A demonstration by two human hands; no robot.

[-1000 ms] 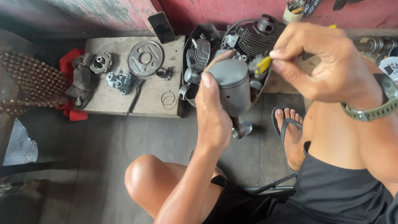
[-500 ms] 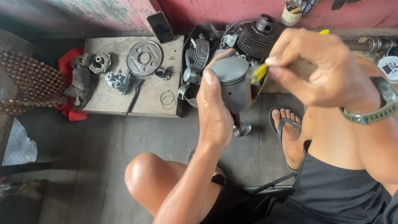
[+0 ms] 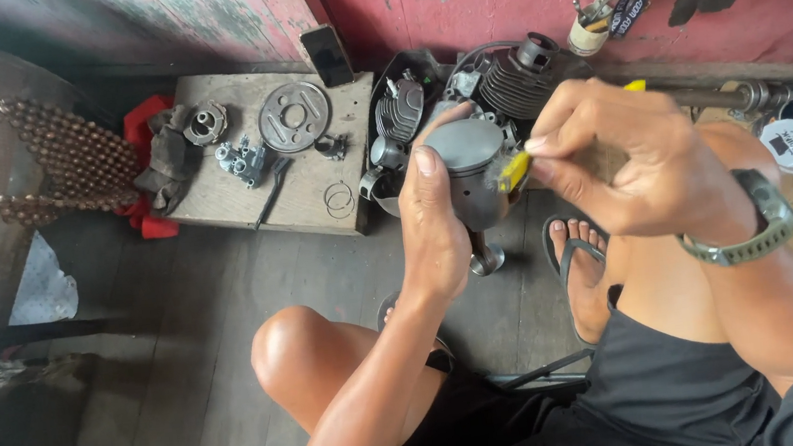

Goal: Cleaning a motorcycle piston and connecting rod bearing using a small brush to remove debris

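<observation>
My left hand [image 3: 436, 228] grips a grey metal piston [image 3: 473, 168] with its connecting rod [image 3: 483, 255] hanging below, held upright in front of me. My right hand [image 3: 629, 159], with a green watch on the wrist, pinches a small yellow-handled tool [image 3: 514, 170] whose tip touches the piston's right side near the crown. The far end of the yellow handle [image 3: 635, 86] shows behind my knuckles.
A wooden board [image 3: 241, 187] on the floor carries a round metal plate [image 3: 295, 117], a carburettor-like part [image 3: 243, 159], rings and rags. Finned engine parts [image 3: 512, 83] lie in a black tray by the red wall. Cans and pipes sit at right; my feet in sandals rest below.
My right hand has slid slightly down and left along the piston's side with the yellow tool. The left hand keeps the piston steady.
</observation>
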